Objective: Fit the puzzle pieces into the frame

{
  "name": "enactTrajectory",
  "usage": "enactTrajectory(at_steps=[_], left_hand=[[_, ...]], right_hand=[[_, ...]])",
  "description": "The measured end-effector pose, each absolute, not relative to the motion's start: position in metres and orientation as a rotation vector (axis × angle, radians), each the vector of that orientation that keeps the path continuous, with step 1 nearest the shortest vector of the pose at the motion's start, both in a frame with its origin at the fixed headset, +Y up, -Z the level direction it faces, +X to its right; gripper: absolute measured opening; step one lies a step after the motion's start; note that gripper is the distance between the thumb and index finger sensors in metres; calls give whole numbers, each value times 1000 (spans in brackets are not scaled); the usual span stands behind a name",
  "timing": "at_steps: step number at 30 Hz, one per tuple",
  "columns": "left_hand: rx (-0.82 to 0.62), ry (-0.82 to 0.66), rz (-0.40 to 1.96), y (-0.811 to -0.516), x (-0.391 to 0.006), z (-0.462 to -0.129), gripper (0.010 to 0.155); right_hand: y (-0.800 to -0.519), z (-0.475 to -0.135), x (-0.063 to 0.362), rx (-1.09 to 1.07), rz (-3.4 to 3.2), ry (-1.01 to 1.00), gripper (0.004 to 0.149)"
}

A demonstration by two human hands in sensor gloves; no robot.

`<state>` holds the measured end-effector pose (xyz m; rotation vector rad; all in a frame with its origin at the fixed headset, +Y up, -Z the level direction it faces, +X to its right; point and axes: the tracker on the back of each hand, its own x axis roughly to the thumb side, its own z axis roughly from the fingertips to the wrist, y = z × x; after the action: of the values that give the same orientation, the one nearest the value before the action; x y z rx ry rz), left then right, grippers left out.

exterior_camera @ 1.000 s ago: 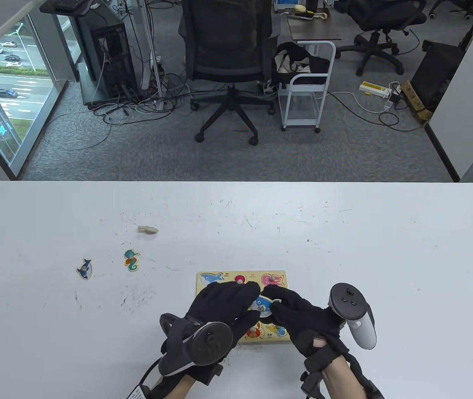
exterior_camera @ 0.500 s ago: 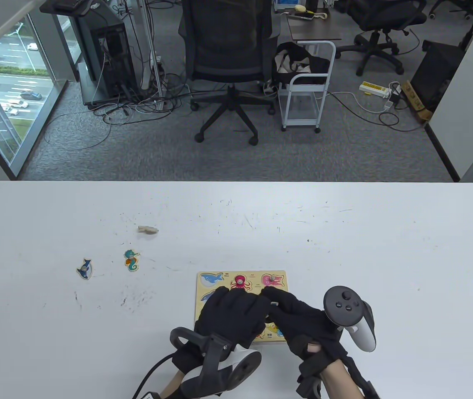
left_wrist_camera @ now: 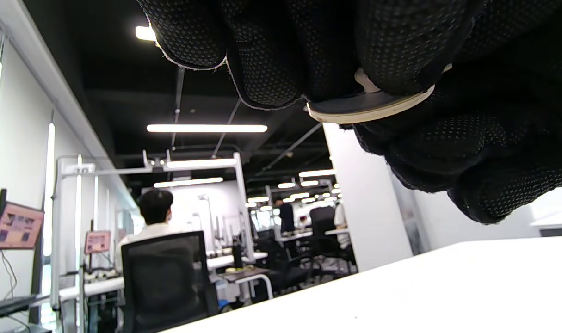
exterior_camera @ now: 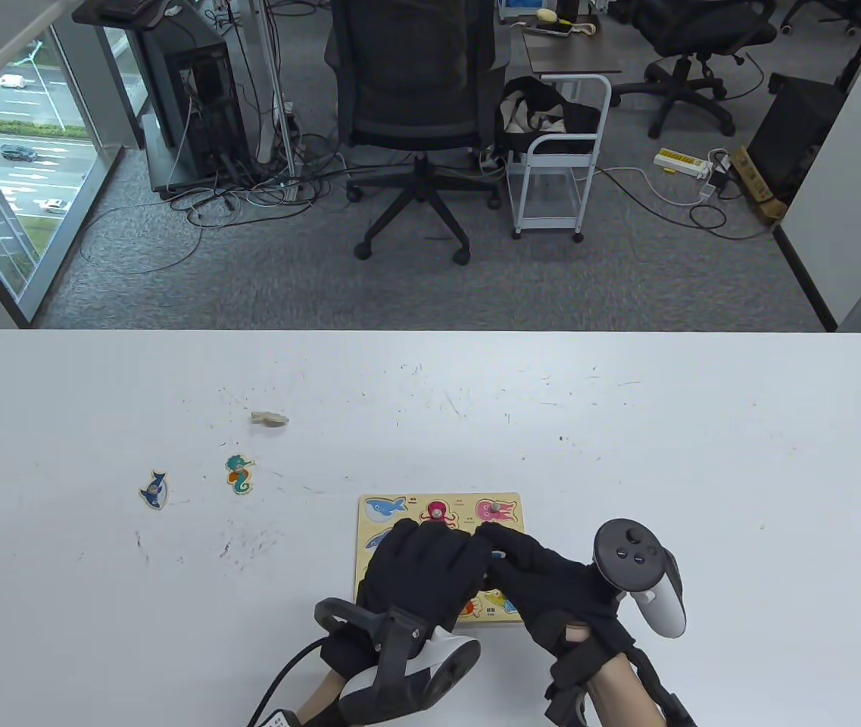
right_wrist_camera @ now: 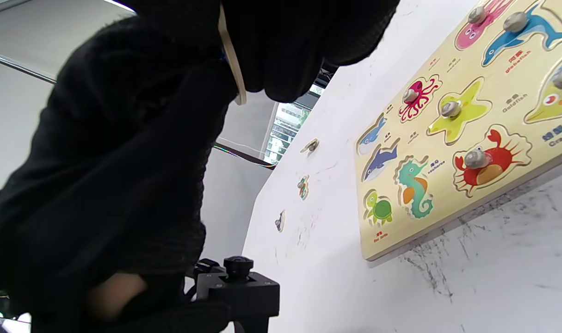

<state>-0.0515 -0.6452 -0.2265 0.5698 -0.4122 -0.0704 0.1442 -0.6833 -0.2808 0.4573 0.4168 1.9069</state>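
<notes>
Both hands, left hand (exterior_camera: 421, 564) and right hand (exterior_camera: 544, 579), are pinching 1 flat puzzle piece (left_wrist_camera: 368, 102) together above the puzzle frame (exterior_camera: 369, 530).

- Left hand (left_wrist_camera: 308, 51): black gloved fingers (left_wrist_camera: 392, 41) pinched a thin pale puzzle piece (left_wrist_camera: 368, 102), seen edge-on.
- White table (left_wrist_camera: 424, 291) lay below.
- Seated person (left_wrist_camera: 155, 217) and black chair (left_wrist_camera: 165, 277) occupied the background.
</notes>
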Motion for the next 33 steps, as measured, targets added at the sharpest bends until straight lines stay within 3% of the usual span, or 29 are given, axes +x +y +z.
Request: enactTrajectory(at_steps=[10, 20, 27, 33], left_hand=[[589, -402, -5, -635, -62, -226, 42], [419, -324, 42, -620, -82, -256, 42], [285, -244, -9, -615, -95, -301, 43], [165, -176, -143, -634, -94, -347, 43]], right_hand=[[-671, -275, 147, 506, 2025, 337, 62], [-649, -266, 172, 263, 2581, -45, 63], [-638, -259, 190, 58, 2820, -329, 66], [-635, -258, 197, 24, 2793, -339, 64]])
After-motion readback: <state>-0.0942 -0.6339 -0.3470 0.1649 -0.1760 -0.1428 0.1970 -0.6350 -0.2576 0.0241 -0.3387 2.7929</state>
